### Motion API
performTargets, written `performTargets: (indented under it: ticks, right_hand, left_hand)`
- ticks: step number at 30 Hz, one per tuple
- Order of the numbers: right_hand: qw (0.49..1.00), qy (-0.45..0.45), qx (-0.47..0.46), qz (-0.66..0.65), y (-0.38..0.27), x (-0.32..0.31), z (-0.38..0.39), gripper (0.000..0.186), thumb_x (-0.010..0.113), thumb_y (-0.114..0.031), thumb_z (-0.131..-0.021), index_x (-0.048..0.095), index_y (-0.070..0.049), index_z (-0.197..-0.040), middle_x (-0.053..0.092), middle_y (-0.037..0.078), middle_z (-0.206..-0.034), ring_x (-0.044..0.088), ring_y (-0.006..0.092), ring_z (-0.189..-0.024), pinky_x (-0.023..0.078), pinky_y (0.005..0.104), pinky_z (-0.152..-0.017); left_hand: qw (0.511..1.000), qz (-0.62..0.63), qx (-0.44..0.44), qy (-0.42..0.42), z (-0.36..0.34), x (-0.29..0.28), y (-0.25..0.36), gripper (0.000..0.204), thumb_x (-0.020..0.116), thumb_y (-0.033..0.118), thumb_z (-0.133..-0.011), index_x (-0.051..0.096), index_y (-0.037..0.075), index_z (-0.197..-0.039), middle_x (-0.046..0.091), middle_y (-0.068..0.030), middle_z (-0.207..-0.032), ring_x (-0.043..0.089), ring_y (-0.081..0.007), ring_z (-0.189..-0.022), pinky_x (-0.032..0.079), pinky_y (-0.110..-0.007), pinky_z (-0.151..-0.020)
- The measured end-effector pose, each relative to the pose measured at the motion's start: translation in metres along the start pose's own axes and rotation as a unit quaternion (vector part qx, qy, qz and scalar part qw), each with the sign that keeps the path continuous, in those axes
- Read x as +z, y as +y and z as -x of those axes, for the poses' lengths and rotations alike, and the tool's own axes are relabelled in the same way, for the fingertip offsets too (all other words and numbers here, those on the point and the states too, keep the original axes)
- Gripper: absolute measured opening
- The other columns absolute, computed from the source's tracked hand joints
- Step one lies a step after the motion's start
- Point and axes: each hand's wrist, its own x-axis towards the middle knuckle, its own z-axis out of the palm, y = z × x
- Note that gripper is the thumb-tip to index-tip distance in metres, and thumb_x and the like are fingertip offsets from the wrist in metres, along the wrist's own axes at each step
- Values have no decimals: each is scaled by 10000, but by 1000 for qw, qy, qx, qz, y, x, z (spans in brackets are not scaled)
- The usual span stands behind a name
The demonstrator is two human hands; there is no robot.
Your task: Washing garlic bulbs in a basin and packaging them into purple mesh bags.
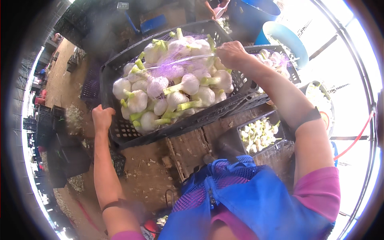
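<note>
Judging from the grips, handling the loaded crate (pixel 176 128) by its two ends: steadying or shifting, without being able to tell which. Grasping the crate's left rim with the left hand (pixel 103 117), curling tightly over the edge. Clenching the right hand (pixel 232 55) at the crate's right end, apparently grasping the rim; not being able to tell whether also pinching the net (pixel 172 56) spreading over the bulbs (pixel 137 101). Positioning the crate ahead of the vest (pixel 248 192), over the boards (pixel 192 150); not being able to tell whether resting on or clearing them.

Calling next, by judgement, for equal support at both ends of the crate, and for avoiding tilt, so as not to risk rolling bulbs over the rim.

Counting as follows:
- Holding one crate, with both hands.
- Showing more than twenty bulbs inside the crate; not fixing a total, because of overlap and net.
- Showing one net across the crate's load.
- Showing one second crate (pixel 294 74) just right of the crate, holding further bulbs, partly hiding behind the right forearm (pixel 276 86).
- Showing one box (pixel 267 149) near the crate's lower right, holding many smaller bulbs, too crowded for counting.
- Showing two blue tubs (pixel 256 14) beyond the crate's right end.
</note>
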Motion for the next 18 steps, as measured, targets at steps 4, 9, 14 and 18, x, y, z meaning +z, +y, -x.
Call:
performTargets:
  ticks: [4,9,14,18]
  right_hand:
    - [996,44,-61,46,6,3,-11,182,480,-80,-707,630,-69,-810,621,91,-801,606,233,-755,480,331,-620]
    - [991,-22,-98,89,15,8,-25,159,505,-102,-689,637,-74,-774,623,87,-759,612,219,-721,483,329,-584]
    - [988,-26,-105,114,13,1,-23,130,533,-106,-666,639,-59,-723,621,85,-716,613,216,-692,483,328,-574]
    - [985,-73,-130,83,15,0,-29,126,532,-96,-666,632,-45,-723,613,113,-720,610,234,-695,485,334,-589]
  left_hand:
    - [1000,-8,8,16,-1,0,0,166,563,49,-531,542,-84,-629,549,-105,-550,495,-159,-509,398,-294,-517]
    - [1000,6,-12,12,-1,1,1,178,567,53,-534,547,-83,-647,548,-134,-558,505,-182,-517,406,-303,-538]
    - [999,-34,-6,18,-1,0,2,193,564,60,-532,551,-83,-661,558,-151,-578,520,-199,-538,414,-309,-563]
    - [999,-1,11,30,2,0,-1,207,565,69,-526,544,-87,-660,551,-166,-577,526,-222,-552,416,-316,-578]
